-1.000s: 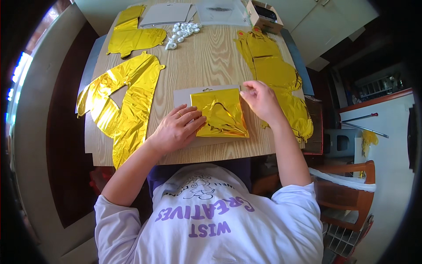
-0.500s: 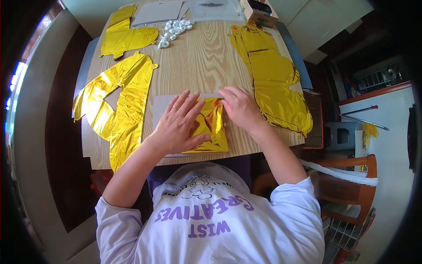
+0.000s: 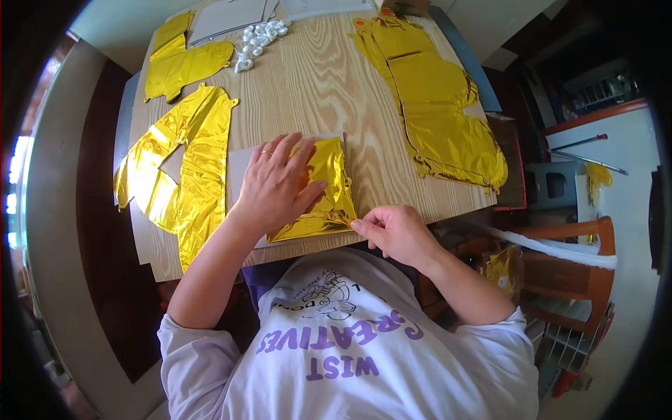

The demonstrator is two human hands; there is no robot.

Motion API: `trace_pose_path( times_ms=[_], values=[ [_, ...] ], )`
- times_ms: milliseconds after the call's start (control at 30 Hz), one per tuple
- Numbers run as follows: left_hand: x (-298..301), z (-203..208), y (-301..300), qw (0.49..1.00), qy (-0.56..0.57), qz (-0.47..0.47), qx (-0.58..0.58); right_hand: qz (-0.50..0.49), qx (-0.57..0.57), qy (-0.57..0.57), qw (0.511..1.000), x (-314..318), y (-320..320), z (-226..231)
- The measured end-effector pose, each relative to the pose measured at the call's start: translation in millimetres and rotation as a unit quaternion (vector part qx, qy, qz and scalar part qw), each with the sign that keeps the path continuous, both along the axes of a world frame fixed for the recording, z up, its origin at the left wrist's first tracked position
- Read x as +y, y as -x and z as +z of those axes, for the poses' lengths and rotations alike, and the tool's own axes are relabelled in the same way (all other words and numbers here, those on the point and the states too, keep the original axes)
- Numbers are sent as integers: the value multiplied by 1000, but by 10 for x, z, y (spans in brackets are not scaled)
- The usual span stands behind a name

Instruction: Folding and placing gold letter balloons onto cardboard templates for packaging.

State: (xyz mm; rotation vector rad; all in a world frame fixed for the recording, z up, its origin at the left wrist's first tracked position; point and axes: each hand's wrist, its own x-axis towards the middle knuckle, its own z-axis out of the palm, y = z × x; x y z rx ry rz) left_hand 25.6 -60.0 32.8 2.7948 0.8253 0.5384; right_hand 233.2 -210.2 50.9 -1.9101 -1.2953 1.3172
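While folded gold foil is handled: one piece

Laid on grey card at the near edge of the bench; left part covered by the left hand, fingers spread; near right corner pinched by the right hand.

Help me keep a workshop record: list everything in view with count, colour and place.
Table: 1, wood-coloured, centre
Folded foil: 1, gold, table's near side
Board: 1, grey, beneath folded foil
A-shaped foil: 1, gold, table's left
Foil shapes: count unclear, gold, far left
Foil stack: count unclear, gold, table's right
Small rolls: uncountable pile, white, far side
Far boards: several, grey, far edge
Box: 1, brown, far edge, cut off
Chair: 1, brown, right
Stool: 1, grey, right
Shirt: 1, white, purple print, bottom
Left hand: 1, bare, ringed, over folded foil
Right hand: 1, bare, at folded foil's near right corner
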Motion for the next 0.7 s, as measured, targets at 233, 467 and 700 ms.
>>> trace_pose_path(
  times_ms=[233, 467, 700],
  values=[
    [137, -119, -199, 994, 21, -104, -22, -7, 0, 21, 1000, 158, 144, 39],
    [271, -81, -182, 986, 53, -157, -37, 47, -138, -127, 981, 53, 282, -103],
    [393, -125, -115, 975, 86, -195, -55, 52, -255, -229, 938, 22, 344, -141]
  ],
)
